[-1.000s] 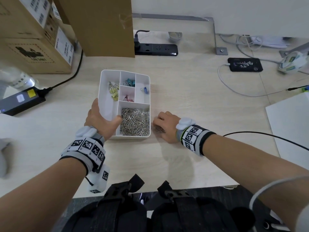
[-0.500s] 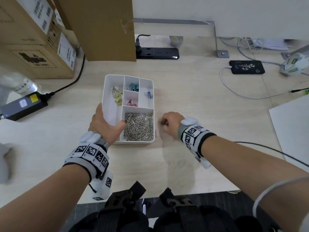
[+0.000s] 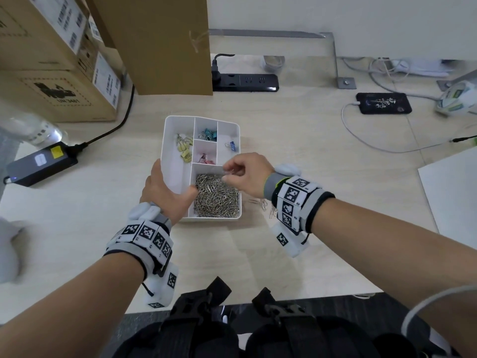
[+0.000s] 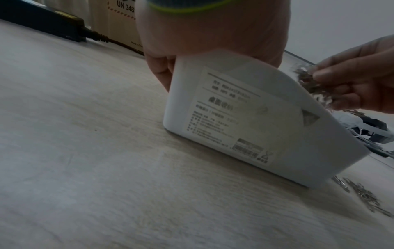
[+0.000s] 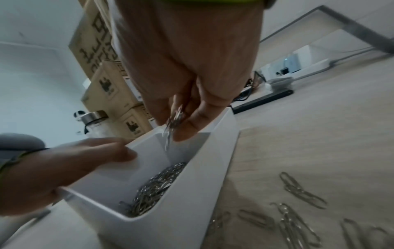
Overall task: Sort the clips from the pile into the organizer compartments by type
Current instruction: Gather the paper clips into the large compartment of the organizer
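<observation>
A white organizer (image 3: 169,140) sits mid-desk, with yellow, teal, pink and blue binder clips in its small compartments. Its near right compartment is full of silver paper clips (image 3: 216,200). My left hand (image 3: 165,192) grips the organizer's near left corner (image 4: 213,87), thumb inside the wall (image 5: 119,151). My right hand (image 3: 242,177) hovers above the paper-clip compartment and pinches a small bunch of paper clips (image 5: 176,123) between thumb and fingers (image 4: 332,84). A few loose paper clips (image 3: 265,205) lie on the desk right of the organizer, under my right wrist (image 5: 298,210).
Cardboard boxes (image 3: 59,73) stand at the back left, with a black power brick (image 3: 41,164) and cable beside them. A black power strip (image 3: 247,82), a phone on a charging cable (image 3: 382,103) and a white sheet (image 3: 454,192) occupy the back and right.
My right hand rose from the loose pile on the desk and moved left over the paper-clip compartment, carrying a pinch of clips. The left hand stayed on the organizer.
</observation>
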{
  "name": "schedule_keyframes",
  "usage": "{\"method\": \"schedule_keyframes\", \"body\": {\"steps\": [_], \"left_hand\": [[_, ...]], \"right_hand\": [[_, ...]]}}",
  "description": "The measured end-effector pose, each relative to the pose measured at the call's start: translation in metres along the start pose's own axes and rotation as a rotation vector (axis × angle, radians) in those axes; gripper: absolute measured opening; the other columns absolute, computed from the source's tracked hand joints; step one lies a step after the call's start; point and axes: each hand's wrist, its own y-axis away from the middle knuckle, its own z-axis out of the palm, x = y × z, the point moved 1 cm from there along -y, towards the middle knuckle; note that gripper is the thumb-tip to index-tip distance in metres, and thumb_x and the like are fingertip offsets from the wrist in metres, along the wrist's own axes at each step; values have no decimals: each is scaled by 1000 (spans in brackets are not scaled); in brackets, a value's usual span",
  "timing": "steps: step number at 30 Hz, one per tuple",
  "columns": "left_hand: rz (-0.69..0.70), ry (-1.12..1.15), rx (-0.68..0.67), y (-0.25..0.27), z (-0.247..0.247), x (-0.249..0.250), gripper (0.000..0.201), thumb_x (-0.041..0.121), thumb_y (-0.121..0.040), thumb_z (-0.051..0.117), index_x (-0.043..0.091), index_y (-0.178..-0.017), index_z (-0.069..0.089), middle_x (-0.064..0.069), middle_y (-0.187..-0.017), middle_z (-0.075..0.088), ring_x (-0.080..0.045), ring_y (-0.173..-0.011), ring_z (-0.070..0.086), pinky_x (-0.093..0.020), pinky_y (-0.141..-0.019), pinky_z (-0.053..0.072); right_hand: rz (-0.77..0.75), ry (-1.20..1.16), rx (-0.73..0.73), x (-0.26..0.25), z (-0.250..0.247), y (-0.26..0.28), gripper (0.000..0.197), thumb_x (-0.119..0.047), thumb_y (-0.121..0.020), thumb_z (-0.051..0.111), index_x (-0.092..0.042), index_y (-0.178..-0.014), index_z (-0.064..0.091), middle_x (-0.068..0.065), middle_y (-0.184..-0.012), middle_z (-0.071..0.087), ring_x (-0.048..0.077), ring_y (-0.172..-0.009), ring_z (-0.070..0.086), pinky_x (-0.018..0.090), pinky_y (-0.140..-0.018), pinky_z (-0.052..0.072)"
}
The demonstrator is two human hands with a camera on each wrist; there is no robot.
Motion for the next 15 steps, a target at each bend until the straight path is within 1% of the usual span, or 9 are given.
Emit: {"method": "schedule_keyframes", "body": {"steps": [2, 3, 5, 7, 9, 11, 13, 15], "left_hand": [[-2, 4, 6, 1, -1, -1, 95, 56, -64, 65, 29, -146, 26, -8, -126, 56, -32, -109, 57, -48, -87, 52], [-5, 10, 6, 1, -1, -1, 95, 56, -64, 65, 29, -147, 26, -8, -127, 56, -32, -110, 56, -47, -88, 51], [-12, 26, 16, 1, -1, -1, 95, 55, -64, 66, 30, -147, 28, -7, -128, 56, -31, -111, 56, -43, -88, 50], [-24, 45, 22, -1, -1, -2, 93, 53, -65, 69, 29, -146, 30, -6, -129, 57, -30, -110, 56, -39, -86, 48], [-29, 62, 24, -1, -2, -2, 86, 46, -70, 73, 29, -144, 33, -4, -127, 57, -26, -103, 55, -35, -82, 44], [-15, 71, 23, 0, -2, -1, 80, 43, -73, 73, 28, -141, 35, -1, -123, 56, -21, -95, 51, -32, -79, 41], [6, 54, 25, 0, -1, -2, 84, 46, -70, 72, 28, -142, 33, -2, -123, 57, -23, -97, 53, -33, -78, 42], [8, 46, 21, -1, -1, -2, 86, 48, -68, 72, 29, -142, 33, -4, -126, 57, -25, -102, 55, -34, -78, 43]], "right_hand": [[-25, 7, -29, -2, 7, -1, 28, -21, -78, 77, -15, -104, 70, -1, -89, 70, 11, -78, 64, 20, -79, 53], [-27, 25, -7, 0, 8, -1, 26, -22, -79, 76, -16, -103, 70, -3, -88, 70, 10, -77, 63, 20, -77, 52], [-12, 76, 68, 6, 1, 0, 16, -23, -83, 72, -19, -98, 70, -8, -83, 66, 5, -73, 60, 20, -73, 50], [12, 122, 134, 16, -9, 5, 6, -23, -86, 67, -21, -92, 69, -10, -80, 65, 8, -73, 61, 23, -73, 53], [21, 203, 151, 29, -16, 11, 5, -23, -87, 64, -23, -88, 68, -11, -79, 64, 11, -74, 62, 28, -73, 54], [17, 325, 87, 45, -19, 19, 8, -24, -88, 61, -25, -92, 67, -11, -85, 62, 12, -76, 61, 30, -74, 54], [2, 466, -52, 58, -14, 26, 17, -28, -90, 58, -26, -105, 65, -6, -100, 61, 16, -87, 61, 32, -77, 52], [-31, 594, -208, 65, -4, 30, 27, -31, -91, 55, -27, -117, 60, 0, -114, 58, 22, -100, 58, 32, -80, 47]]}}
